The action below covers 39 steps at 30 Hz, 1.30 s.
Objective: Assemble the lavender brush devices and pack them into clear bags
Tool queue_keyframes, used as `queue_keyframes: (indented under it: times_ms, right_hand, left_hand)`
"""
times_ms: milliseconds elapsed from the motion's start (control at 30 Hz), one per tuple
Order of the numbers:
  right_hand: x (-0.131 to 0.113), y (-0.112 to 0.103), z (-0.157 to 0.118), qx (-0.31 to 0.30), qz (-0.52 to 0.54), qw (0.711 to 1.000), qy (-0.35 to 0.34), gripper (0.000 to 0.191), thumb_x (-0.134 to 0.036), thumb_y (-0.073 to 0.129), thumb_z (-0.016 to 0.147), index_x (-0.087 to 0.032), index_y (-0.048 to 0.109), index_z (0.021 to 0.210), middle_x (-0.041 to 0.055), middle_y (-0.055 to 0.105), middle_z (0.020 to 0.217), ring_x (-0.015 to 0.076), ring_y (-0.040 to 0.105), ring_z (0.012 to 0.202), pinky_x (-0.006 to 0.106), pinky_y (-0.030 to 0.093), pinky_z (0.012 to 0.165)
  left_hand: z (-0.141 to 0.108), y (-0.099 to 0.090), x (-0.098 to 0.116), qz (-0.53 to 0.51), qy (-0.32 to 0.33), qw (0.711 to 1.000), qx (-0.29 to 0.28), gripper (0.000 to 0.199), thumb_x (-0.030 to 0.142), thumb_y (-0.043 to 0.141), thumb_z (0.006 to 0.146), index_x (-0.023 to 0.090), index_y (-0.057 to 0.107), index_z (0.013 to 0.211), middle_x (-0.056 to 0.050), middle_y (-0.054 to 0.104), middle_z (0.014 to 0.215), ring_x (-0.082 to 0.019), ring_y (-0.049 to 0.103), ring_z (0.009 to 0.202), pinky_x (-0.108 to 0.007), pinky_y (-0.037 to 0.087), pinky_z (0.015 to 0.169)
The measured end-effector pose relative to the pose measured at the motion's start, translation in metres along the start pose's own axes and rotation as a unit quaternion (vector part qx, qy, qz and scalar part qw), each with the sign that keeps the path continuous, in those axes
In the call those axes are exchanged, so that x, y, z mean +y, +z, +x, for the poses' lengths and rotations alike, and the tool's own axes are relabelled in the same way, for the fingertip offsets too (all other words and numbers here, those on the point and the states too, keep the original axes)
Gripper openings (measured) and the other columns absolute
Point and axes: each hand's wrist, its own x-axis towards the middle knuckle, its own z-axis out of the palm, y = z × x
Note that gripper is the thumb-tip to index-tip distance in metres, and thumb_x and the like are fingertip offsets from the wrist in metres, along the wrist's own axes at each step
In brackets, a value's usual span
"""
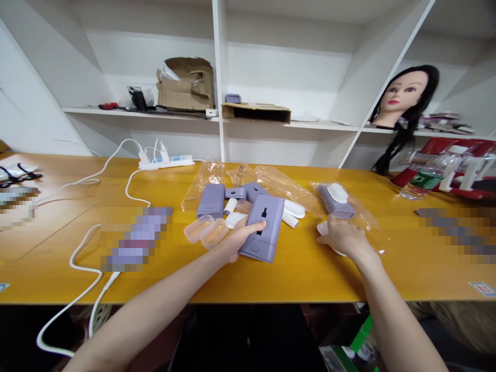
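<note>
My left hand (237, 238) grips a purple plastic case (268, 219) by its left side, thumb across its face near dark slots. The case is tilted above the table. Over to the right, my right hand (344, 236) closes around a white plastic piece (322, 227), mostly hidden under the fingers. Just beyond that hand, another purple case (335, 200) with a white oval part (338, 192) on top lies on a clear plastic bag. Behind the held case are a purple box (211, 200), a white brush (295, 208) and small white cylinders. Two translucent trays (214, 233) lie beside my left hand.
Clear plastic bags (277, 178) spread along the back of the wooden table (294, 279). A power strip (166, 162) with white cables stands at back left. A water bottle (422, 181) and a mannequin head (405, 95) are at right, below and on the white shelves.
</note>
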Motion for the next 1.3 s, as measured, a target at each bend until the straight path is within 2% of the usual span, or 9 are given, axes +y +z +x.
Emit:
queue_keyframes:
  times_ms: [167, 367, 467, 600, 667, 867, 1100, 1200, 1300]
  right_hand:
    - [-0.006, -0.001, -0.011, -0.005, 0.029, 0.999, -0.041, 0.04, -0.027, 0.059, 0.072, -0.011, 0.056, 0.108, 0.0207, 0.065, 0.102, 0.0345, 0.062, 0.095, 0.036, 0.043, 0.068]
    - [-0.024, -0.031, -0.004, 0.106, 0.218, 0.955, -0.174, 0.048, -0.034, 0.059, 0.071, -0.017, 0.055, 0.115, 0.0105, 0.066, 0.09, 0.0262, 0.063, 0.083, 0.033, 0.043, 0.069]
    - [-0.039, -0.04, 0.016, 0.143, 0.404, 0.881, -0.201, 0.052, -0.04, 0.064, 0.067, -0.016, 0.056, 0.113, 0.0078, 0.065, 0.087, 0.0239, 0.063, 0.077, 0.034, 0.046, 0.068]
    - [-0.047, -0.032, 0.033, 0.027, 0.663, 0.709, -0.24, 0.047, -0.042, 0.065, 0.067, -0.021, 0.055, 0.108, 0.0027, 0.064, 0.086, 0.0177, 0.063, 0.059, 0.032, 0.049, 0.057]
    - [-0.046, -0.026, 0.032, -0.022, 0.691, 0.673, -0.263, 0.044, -0.043, 0.065, 0.068, -0.021, 0.057, 0.105, 0.0011, 0.064, 0.082, 0.0154, 0.061, 0.053, 0.03, 0.048, 0.054]
    - [-0.055, -0.022, 0.012, -0.009, 0.669, 0.68, -0.3, 0.042, -0.046, 0.062, 0.072, -0.02, 0.059, 0.105, 0.0015, 0.064, 0.084, 0.0118, 0.056, 0.054, 0.028, 0.047, 0.054]
    - [-0.056, -0.024, 0.011, 0.05, 0.683, 0.674, -0.279, 0.04, -0.046, 0.06, 0.073, -0.021, 0.058, 0.105, 0.0014, 0.063, 0.083, 0.013, 0.056, 0.053, 0.029, 0.048, 0.053]
    - [-0.054, -0.025, 0.009, 0.119, 0.664, 0.696, -0.244, 0.042, -0.047, 0.054, 0.076, -0.021, 0.054, 0.109, 0.0038, 0.063, 0.09, 0.0136, 0.057, 0.054, 0.03, 0.048, 0.055]
    - [-0.062, -0.023, -0.006, 0.22, 0.611, 0.724, -0.233, 0.042, -0.046, 0.05, 0.08, -0.02, 0.051, 0.113, 0.007, 0.062, 0.099, 0.0157, 0.06, 0.064, 0.031, 0.049, 0.059]
  left_hand:
    - [0.006, -0.005, 0.0, -0.054, -0.015, 0.998, 0.012, 0.041, 0.04, 0.071, 0.068, 0.019, 0.064, 0.103, -0.005, 0.073, 0.089, -0.018, 0.068, 0.073, -0.025, 0.051, 0.058]
    - [0.006, -0.006, 0.006, -0.069, -0.019, 0.997, 0.027, 0.03, 0.036, 0.063, 0.075, 0.016, 0.065, 0.097, -0.005, 0.072, 0.083, -0.016, 0.066, 0.064, -0.025, 0.05, 0.057]
    - [0.003, -0.007, 0.009, -0.04, 0.017, 0.999, 0.016, 0.03, 0.035, 0.066, 0.073, 0.02, 0.065, 0.1, -0.002, 0.072, 0.084, -0.014, 0.065, 0.066, -0.024, 0.049, 0.061]
    - [-0.001, -0.012, 0.013, 0.044, 0.003, 0.999, -0.019, 0.04, 0.038, 0.07, 0.068, 0.022, 0.064, 0.104, -0.001, 0.071, 0.084, -0.015, 0.064, 0.069, -0.023, 0.047, 0.062]
    - [-0.004, -0.014, 0.015, 0.09, 0.003, 0.995, -0.049, 0.043, 0.038, 0.071, 0.067, 0.022, 0.065, 0.106, -0.002, 0.071, 0.087, -0.017, 0.064, 0.077, -0.024, 0.047, 0.066]
    - [-0.007, -0.015, 0.017, 0.153, 0.067, 0.981, -0.103, 0.037, 0.034, 0.068, 0.069, 0.023, 0.068, 0.104, -0.003, 0.07, 0.098, -0.021, 0.062, 0.092, -0.026, 0.045, 0.075]
    - [-0.005, -0.015, 0.015, 0.121, 0.066, 0.99, -0.043, 0.037, 0.035, 0.07, 0.067, 0.023, 0.068, 0.102, -0.003, 0.071, 0.093, -0.019, 0.064, 0.084, -0.025, 0.046, 0.068]
    - [-0.001, -0.014, 0.014, 0.085, 0.066, 0.994, -0.017, 0.039, 0.037, 0.069, 0.068, 0.022, 0.066, 0.104, -0.003, 0.071, 0.09, -0.018, 0.064, 0.077, -0.026, 0.047, 0.066]
    - [0.004, -0.011, 0.009, 0.021, 0.105, 0.994, -0.01, 0.044, 0.037, 0.069, 0.069, 0.023, 0.062, 0.11, -0.004, 0.07, 0.102, -0.019, 0.064, 0.089, -0.028, 0.048, 0.075]
